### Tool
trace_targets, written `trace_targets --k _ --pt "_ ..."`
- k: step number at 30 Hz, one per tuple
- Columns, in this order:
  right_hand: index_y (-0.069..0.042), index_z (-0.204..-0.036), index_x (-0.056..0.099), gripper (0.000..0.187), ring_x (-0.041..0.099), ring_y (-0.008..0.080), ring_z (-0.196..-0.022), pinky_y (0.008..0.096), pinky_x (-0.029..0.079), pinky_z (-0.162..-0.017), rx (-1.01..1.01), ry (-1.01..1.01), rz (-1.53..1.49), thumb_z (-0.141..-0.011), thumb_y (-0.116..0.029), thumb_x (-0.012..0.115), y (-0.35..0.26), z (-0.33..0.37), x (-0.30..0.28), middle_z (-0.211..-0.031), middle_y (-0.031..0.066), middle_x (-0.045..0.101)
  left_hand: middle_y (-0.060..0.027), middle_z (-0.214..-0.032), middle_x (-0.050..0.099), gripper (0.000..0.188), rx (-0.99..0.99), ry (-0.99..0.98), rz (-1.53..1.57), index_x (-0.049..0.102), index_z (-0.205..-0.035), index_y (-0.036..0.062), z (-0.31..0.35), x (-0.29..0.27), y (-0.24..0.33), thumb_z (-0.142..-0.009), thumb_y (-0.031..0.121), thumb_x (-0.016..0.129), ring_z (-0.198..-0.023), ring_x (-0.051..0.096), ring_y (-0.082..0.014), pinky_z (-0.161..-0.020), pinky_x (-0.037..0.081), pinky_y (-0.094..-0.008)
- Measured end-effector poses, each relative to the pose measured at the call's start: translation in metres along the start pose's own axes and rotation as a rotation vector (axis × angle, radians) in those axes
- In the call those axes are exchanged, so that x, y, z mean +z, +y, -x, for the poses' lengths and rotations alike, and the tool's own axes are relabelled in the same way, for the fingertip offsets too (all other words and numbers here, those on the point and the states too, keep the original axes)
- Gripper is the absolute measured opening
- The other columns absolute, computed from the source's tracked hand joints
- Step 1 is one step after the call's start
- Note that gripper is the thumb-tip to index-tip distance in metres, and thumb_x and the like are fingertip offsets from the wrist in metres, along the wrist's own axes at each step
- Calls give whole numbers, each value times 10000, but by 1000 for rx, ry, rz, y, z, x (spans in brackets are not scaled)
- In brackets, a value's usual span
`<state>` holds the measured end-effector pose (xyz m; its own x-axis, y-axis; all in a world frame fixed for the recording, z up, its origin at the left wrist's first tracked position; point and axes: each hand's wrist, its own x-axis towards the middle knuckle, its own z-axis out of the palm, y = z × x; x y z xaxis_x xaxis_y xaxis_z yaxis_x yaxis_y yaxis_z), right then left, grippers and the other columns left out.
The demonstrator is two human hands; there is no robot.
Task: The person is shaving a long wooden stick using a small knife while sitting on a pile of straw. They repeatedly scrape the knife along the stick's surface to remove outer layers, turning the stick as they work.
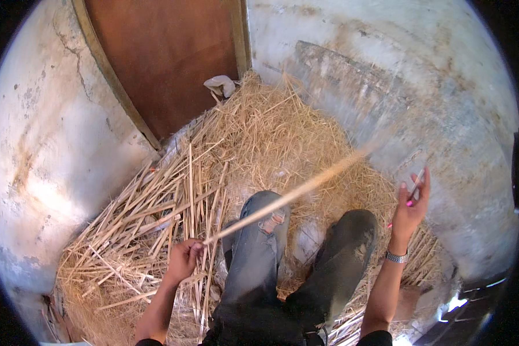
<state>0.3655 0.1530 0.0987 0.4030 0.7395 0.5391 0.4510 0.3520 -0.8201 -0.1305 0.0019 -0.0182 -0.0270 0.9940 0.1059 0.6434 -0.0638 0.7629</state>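
A long, thin, straw-coloured strip, which looks like split bamboo, slants up and to the right across my knees. Its near end is pinched in my left hand, and its far end blurs with motion near the wall. Raised at the right, my right hand is closed around a slim knife-like tool with pink parts. The tool's narrow end sticks up between thumb and fingers, while the palm hides its middle. The strip does not touch my right hand.
Split strips lie piled at the left, and curly shavings heap up in front of my knees. Behind stands a brown door with a whitish crumpled cloth or bag at its foot. Stained pale walls enclose both sides.
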Motion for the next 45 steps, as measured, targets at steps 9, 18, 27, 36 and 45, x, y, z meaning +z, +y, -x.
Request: trace_targets --k 9,18,27,36,45 --pt "12 -1285 594 391 579 137 -934 270 483 -848 202 198 195 -899 -41 632 213 75 -93 -1066 36 607 -76 -595 573 323 -380 454 -23 648 -942 -18 140 84 -173 -1058 210 450 -559 555 -178 -562 440 -342" --pt "0 -1306 574 507 599 299 -1032 389 455 -962 684 67 531 -843 -163 698 356 203 -155 -1138 164 642 -285 -1184 651 920 -807 -226 -180 314 -1496 -1 305 110 -244 -769 328 772 -1114 636 -428 -929 531 -454" --pt "-7 -1185 631 586 645 445 -944 537 445 -896 632 -461 1214 -799 -436 731 408 413 -180 -1078 261 677 -279 -955 704 666 -1204 -315 247 515 -1312 -45 193 99 -218 -821 354 726 -947 689 -434 -834 552 -500" --pt "-12 -900 636 292 620 425 -740 502 482 -663 668 -212 820 -821 -283 713 408 378 -148 -712 214 584 -295 -1170 648 548 -590 -601 -447 640 -1220 -18 139 116 -223 -831 366 691 -1063 643 -438 -878 529 -515" --pt "-52 -1236 570 496 603 435 -990 522 503 -827 865 169 925 -788 -217 702 343 293 -108 -1116 243 591 -272 -1088 656 508 -557 -790 -477 649 -1203 -20 138 135 -202 -839 333 682 -978 646 -408 -825 527 -494"
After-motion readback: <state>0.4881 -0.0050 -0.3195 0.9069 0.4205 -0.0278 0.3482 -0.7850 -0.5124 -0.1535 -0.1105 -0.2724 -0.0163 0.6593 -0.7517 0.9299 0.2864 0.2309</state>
